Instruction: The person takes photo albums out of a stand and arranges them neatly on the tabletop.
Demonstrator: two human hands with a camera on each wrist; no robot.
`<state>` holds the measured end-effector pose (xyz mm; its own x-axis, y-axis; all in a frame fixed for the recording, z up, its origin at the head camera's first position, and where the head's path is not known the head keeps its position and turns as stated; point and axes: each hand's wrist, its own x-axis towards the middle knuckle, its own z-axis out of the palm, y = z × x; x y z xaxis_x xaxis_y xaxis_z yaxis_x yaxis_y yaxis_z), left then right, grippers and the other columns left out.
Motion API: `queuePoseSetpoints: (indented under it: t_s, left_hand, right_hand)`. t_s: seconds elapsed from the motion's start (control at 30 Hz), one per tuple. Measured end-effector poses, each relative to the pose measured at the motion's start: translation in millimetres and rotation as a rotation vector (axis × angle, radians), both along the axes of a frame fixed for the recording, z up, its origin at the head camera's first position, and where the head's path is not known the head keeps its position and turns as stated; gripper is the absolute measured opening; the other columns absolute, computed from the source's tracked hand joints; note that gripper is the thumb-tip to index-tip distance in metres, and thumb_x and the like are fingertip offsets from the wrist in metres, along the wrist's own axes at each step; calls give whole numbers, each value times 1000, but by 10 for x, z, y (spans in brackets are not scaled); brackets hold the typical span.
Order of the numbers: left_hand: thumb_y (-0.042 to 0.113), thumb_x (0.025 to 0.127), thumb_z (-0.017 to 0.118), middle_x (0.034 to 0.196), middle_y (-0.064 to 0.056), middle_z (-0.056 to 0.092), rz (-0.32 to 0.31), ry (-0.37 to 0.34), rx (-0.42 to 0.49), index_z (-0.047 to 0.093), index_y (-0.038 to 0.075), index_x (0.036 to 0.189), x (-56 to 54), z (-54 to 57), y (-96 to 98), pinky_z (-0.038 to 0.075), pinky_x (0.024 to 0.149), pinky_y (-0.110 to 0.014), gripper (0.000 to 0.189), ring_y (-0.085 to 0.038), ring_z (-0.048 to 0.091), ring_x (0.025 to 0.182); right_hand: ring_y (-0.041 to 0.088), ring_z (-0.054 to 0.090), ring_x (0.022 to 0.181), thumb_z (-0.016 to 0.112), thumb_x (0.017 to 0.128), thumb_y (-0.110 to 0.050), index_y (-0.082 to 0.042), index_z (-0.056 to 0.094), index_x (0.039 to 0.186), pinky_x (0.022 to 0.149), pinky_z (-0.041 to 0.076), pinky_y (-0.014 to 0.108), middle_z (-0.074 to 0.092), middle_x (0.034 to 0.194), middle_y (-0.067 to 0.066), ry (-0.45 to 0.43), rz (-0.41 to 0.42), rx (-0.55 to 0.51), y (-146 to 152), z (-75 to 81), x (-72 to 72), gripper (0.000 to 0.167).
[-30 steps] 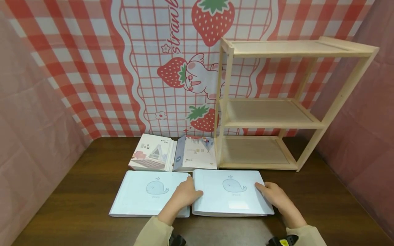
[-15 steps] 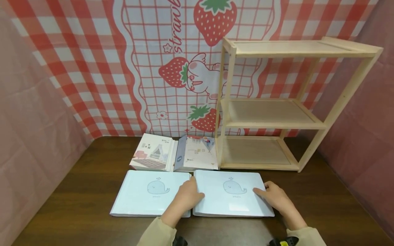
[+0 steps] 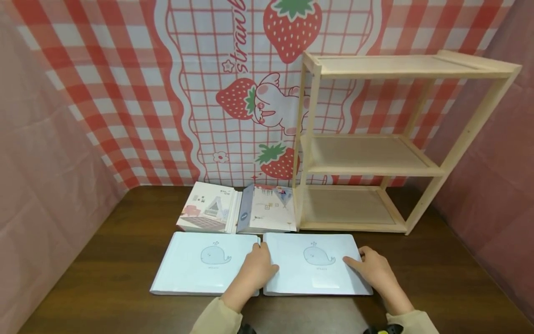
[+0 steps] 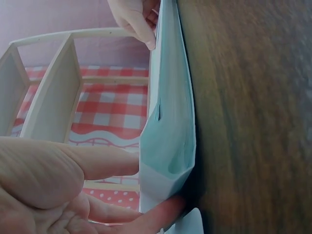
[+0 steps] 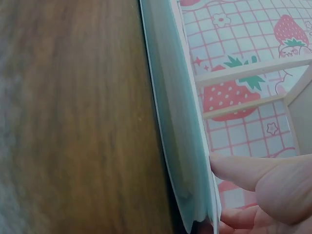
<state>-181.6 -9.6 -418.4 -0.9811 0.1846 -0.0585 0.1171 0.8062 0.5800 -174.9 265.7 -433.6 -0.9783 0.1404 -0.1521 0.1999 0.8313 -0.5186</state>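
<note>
A light-blue album with a whale drawn on its cover lies flat on the table between my hands. My left hand holds its spine edge, thumb on the cover and fingers down along the spine. At the opposite edge my right hand pinches it, thumb on top and the other fingers partly hidden past the edge. In the left wrist view the album's spine and pale page edges show close above the table. A second whale album lies just to the left, partly overlapped by my left wrist.
Behind the albums lie a white book with a house picture and a boxy book with a blue-grey spine. A three-tier wooden shelf stands at the back right. Checked strawberry cloth hangs behind the table.
My right thumb has slid slightly further onto the cover. The album's front right corner, slightly parted before, now looks closed flat. The view has shifted a little.
</note>
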Motion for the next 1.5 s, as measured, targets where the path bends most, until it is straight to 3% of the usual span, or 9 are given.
queuePoseSetpoints:
  t_s: [0.23,0.37,0.63,0.73,0.9,1.07,1.17,1.3,1.5]
  left_hand:
    - [13,77,69,103,-30,50,-15,89,-69,47,-19,112,40,-37,80,51,69,-43,52,-40,59,79]
    - [13,78,69,97,-28,52,-16,159,-128,49,-16,109,59,-57,131,52,61,-39,48,-34,59,70]
    - [8,73,69,85,-20,52,-16,359,-235,54,-7,88,90,-92,175,49,47,-32,26,-26,57,56]
    - [10,72,71,90,-22,53,-32,351,-219,54,-8,91,48,-98,149,49,48,-33,31,-27,57,56]
    - [15,74,73,98,-25,53,-98,256,-146,53,-9,102,-71,-97,63,51,57,-37,42,-32,59,64]
    - [18,75,72,96,-18,56,-136,208,-75,58,-4,101,-119,-95,-40,51,64,-38,37,-31,60,73]
    - [18,76,71,90,-11,58,-132,230,-48,60,1,96,-131,-67,-103,49,63,-35,28,-25,59,72]
    - [16,78,68,77,-1,57,-142,314,-41,61,8,84,-162,-34,-222,42,54,-26,13,-13,51,63]
    - [16,79,67,78,5,56,-241,434,-75,60,16,80,-228,-14,-439,42,56,-23,7,-7,51,66]
  right_hand:
    - [36,58,86,61,84,-38,14,36,120,68,47,43,58,97,28,12,-12,-33,-3,3,17,68]
    - [34,58,84,61,84,-34,13,37,121,68,46,43,58,96,27,35,-14,-36,6,-10,12,65]
    - [36,50,95,65,81,-25,15,41,117,77,42,47,49,103,31,122,-26,-44,-26,-62,3,59]
    - [38,48,98,66,80,-22,14,42,117,80,41,49,46,107,32,149,-21,-48,-41,-63,-18,58]
    - [36,49,97,64,81,-20,13,42,119,80,41,49,42,112,32,152,-9,-54,-40,-66,-53,56]
    - [39,47,104,59,86,-24,13,39,123,84,40,50,41,117,31,174,-8,-103,-48,-45,-51,56]
    - [39,45,109,55,89,-26,10,40,124,88,39,51,43,120,29,262,-12,-131,-59,14,-51,52]
    - [33,54,103,54,91,-26,1,54,116,83,44,45,58,112,19,460,2,-123,-91,93,-80,36]
    - [15,59,86,56,90,-18,-12,67,96,66,48,26,67,93,0,649,134,-90,-178,179,-155,14]
